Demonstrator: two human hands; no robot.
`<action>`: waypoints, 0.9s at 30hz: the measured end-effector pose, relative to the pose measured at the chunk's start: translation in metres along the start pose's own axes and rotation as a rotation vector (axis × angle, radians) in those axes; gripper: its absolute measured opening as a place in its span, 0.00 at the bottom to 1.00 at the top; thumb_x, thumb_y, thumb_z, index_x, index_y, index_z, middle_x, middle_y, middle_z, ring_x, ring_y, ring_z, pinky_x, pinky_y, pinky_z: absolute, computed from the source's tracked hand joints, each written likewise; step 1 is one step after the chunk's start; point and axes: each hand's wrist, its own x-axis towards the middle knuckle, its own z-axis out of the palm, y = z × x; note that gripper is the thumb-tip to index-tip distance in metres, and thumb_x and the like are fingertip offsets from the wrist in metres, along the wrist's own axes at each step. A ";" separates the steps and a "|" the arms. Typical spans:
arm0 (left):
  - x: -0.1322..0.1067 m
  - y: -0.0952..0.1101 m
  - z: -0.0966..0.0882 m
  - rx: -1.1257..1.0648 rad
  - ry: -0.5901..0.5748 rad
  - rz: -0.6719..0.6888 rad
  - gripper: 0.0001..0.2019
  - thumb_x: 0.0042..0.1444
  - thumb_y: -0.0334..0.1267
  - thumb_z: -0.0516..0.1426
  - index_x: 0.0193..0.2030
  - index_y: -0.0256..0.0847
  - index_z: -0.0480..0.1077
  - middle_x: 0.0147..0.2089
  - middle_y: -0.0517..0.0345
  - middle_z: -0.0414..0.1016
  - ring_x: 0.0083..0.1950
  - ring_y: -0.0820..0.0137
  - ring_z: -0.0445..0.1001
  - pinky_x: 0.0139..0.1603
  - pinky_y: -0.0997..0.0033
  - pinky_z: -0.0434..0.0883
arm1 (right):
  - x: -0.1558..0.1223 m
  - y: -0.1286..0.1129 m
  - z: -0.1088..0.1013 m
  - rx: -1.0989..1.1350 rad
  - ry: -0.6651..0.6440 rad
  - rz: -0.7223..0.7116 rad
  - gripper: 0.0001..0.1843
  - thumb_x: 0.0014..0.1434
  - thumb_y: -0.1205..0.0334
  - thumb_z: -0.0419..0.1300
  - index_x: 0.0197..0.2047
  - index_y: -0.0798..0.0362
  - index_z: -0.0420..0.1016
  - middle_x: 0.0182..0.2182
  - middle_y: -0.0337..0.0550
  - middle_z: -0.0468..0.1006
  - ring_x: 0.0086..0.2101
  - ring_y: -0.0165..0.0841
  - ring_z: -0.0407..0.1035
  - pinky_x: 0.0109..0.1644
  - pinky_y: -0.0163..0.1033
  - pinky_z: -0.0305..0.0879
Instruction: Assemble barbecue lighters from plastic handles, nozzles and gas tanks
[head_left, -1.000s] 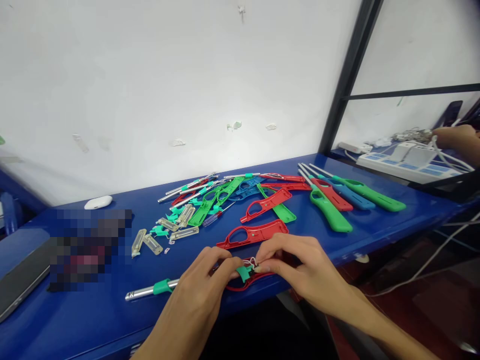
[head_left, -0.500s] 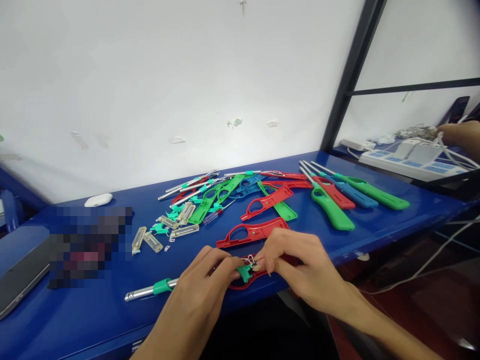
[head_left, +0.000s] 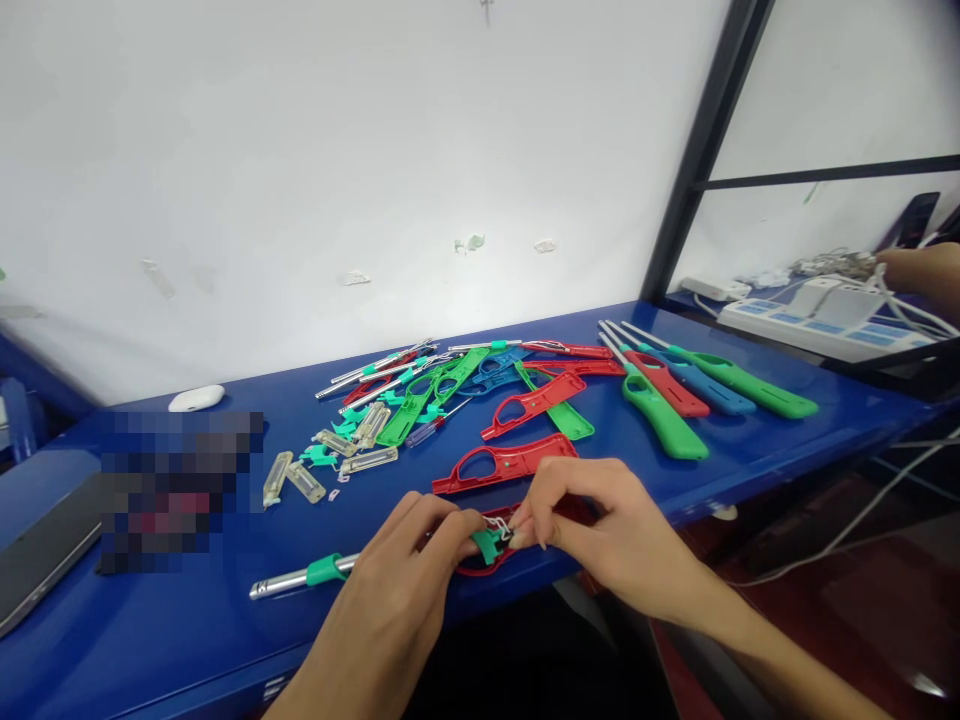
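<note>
An opened long-nosed lighter lies at the table's front edge, its red half shell (head_left: 474, 571) under my hands and its metal tube (head_left: 283, 585) with a green collar pointing left. My left hand (head_left: 409, 570) is closed around its middle, thumb and index at the green trigger (head_left: 489, 545). Opposite, my right hand (head_left: 592, 520) pinches at the thin white wires (head_left: 498, 522) and a small dark part beside the trigger; the fingertips partly hide them. Just behind lies another red half shell (head_left: 510, 462), open side up.
Loose shells, tubes, green triggers, clear fuel tanks (head_left: 369, 460) and a screwdriver (head_left: 426, 431) lie beyond. Several whole lighters (head_left: 664, 415) lie at right. A white case (head_left: 196, 399) and a dark device (head_left: 49, 550) are at left. Another person's arm (head_left: 922, 272) shows behind the frame.
My right fingers have shifted slightly at the white wires, and more of the wire loops now shows. My left hand keeps its hold.
</note>
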 end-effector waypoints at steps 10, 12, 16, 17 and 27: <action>-0.002 0.002 -0.001 0.017 -0.037 0.022 0.18 0.69 0.18 0.48 0.56 0.43 0.67 0.46 0.55 0.71 0.43 0.66 0.70 0.43 0.67 0.71 | 0.007 -0.005 -0.002 0.131 -0.048 0.215 0.10 0.57 0.67 0.73 0.28 0.51 0.77 0.28 0.35 0.81 0.32 0.32 0.79 0.39 0.36 0.73; -0.002 0.003 0.000 0.036 -0.048 0.023 0.19 0.69 0.17 0.48 0.57 0.43 0.67 0.46 0.55 0.71 0.42 0.66 0.69 0.43 0.65 0.71 | 0.008 -0.006 -0.003 0.105 -0.049 0.212 0.11 0.55 0.65 0.75 0.28 0.51 0.77 0.28 0.34 0.80 0.32 0.31 0.78 0.38 0.35 0.72; -0.003 0.003 0.001 0.058 -0.056 0.024 0.21 0.67 0.16 0.47 0.57 0.43 0.66 0.44 0.55 0.70 0.41 0.65 0.67 0.41 0.64 0.70 | 0.009 -0.008 -0.003 0.106 -0.064 0.220 0.11 0.56 0.63 0.75 0.27 0.51 0.77 0.28 0.35 0.80 0.33 0.32 0.77 0.39 0.36 0.72; -0.004 0.003 0.002 0.062 -0.057 0.025 0.21 0.67 0.16 0.47 0.57 0.43 0.66 0.43 0.55 0.69 0.40 0.65 0.67 0.41 0.64 0.70 | 0.009 -0.009 -0.002 0.114 -0.070 0.224 0.11 0.56 0.63 0.75 0.27 0.51 0.77 0.28 0.35 0.80 0.33 0.32 0.78 0.40 0.36 0.72; -0.004 -0.002 0.000 0.002 -0.044 0.032 0.20 0.69 0.18 0.50 0.60 0.42 0.67 0.49 0.53 0.73 0.47 0.65 0.71 0.48 0.65 0.72 | 0.006 0.000 -0.008 0.034 -0.056 0.209 0.11 0.56 0.61 0.76 0.30 0.51 0.78 0.31 0.35 0.80 0.33 0.30 0.75 0.39 0.34 0.71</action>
